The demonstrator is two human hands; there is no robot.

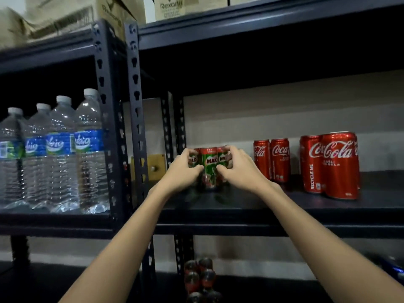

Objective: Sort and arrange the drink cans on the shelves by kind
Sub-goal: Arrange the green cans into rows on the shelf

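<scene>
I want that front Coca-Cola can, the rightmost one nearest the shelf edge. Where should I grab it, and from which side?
Grip the front Coca-Cola can round its mid body, coming straight in from the shelf's open front. It stands upright at the edge with its front and right sides showing free; another Coca-Cola can sits close on its left, so probably wrap from the right.

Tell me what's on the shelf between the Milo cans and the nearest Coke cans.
Only the right hand, gripping the Milo cans. Past it, the head view shows no item before the Coke cans.
</scene>
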